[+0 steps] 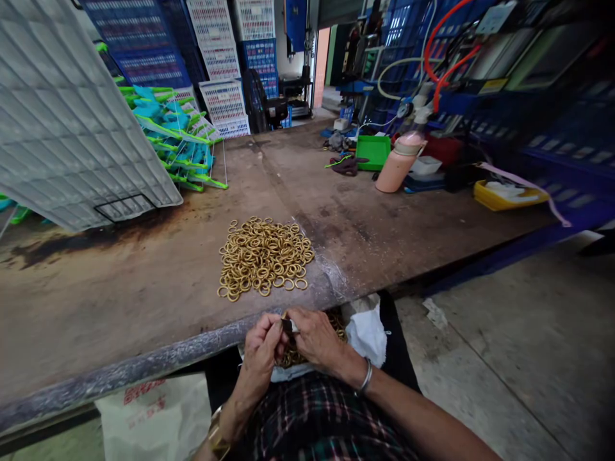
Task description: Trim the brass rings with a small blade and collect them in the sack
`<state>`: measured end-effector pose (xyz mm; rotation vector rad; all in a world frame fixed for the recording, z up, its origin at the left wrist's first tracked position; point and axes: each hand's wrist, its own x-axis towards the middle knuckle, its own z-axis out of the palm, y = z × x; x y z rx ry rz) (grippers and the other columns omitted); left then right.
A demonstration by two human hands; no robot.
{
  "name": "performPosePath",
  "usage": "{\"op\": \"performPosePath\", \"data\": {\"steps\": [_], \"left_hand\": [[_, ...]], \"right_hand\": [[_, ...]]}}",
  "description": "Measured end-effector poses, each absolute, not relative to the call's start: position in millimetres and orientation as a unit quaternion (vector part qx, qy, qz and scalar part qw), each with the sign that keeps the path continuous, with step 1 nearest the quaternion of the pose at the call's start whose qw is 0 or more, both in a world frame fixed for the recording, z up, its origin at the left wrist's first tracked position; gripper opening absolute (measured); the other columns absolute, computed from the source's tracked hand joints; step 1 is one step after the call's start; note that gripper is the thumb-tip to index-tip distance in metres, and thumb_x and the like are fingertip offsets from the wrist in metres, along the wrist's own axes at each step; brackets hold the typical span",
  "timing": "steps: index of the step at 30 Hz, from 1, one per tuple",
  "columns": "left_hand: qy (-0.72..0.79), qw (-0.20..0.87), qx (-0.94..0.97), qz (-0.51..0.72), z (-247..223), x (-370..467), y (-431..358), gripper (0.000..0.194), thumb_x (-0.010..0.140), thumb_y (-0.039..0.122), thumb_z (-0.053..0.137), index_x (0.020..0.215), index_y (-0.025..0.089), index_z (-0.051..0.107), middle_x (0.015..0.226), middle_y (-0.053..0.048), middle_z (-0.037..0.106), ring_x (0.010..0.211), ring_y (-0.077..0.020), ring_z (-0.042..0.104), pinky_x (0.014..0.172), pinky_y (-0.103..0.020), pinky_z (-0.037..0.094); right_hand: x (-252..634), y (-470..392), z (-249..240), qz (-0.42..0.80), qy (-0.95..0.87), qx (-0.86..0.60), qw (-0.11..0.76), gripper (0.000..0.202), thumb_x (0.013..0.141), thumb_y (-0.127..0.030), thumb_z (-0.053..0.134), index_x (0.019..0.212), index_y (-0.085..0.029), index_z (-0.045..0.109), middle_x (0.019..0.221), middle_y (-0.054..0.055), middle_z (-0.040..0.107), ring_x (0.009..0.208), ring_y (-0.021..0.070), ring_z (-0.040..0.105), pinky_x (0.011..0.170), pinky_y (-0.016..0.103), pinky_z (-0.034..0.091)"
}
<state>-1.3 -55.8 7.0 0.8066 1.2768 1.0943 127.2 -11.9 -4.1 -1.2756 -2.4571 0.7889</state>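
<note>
Has at far left a whitish ribbed panel (91,121), standing tilted on the brown wooden worktop (158,282), with a dark stain spread near its lower edge. Has just beside the panel a tangled stack of bright green and teal pieces (180,137). Shows below the front edge a cream bag with red print (156,419). Shows behind the worktop stacked blue and white plastic crates (223,99), and then a black fan (254,99).

Wears a gold-coloured band (218,435) on left wrist. With left hand (262,342), pinches narrowly a small dark piece (287,325), just off the front edge. Has beyond the hands, on the worktop, a loose heap of brass-coloured rings (264,256), some lying apart at its border. With right hand (314,333), closes the fingertips on the same piece, with a small white bit showing between them; too small to tell exactly what it is. Has in the lap, under the hands, more brass-coloured rings (291,356), with white cloth (369,336) around them. Wears a silver-coloured bangle (368,378) on right wrist.

Farther right, has on the worktop a green tray (373,152), a pink bottle (396,168) standing upright, and a yellow tray (504,195) with white material inside.
</note>
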Motion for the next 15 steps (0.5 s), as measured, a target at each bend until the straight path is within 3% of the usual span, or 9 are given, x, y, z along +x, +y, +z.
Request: {"op": "performPosePath", "data": {"steps": [15], "left_hand": [[0.562, 0.578, 0.346, 0.48, 8.8, 0.7, -54.0, 0.035, 0.073, 0.051, 0.057, 0.067, 0.017, 0.048, 0.056, 0.005, 0.046, 0.044, -0.0062, 0.036, 0.043, -0.018, 0.029]], "right_hand": [[127.5, -11.1, -5.5, 0.263, -0.837, -0.458, 0.144, 0.029, 0.072, -0.003, 0.041, 0.093, -0.016, 0.056, 0.087, 0.005, 0.063, 0.081, 0.0146, 0.056, 0.069, 0.023, 0.036]]}}
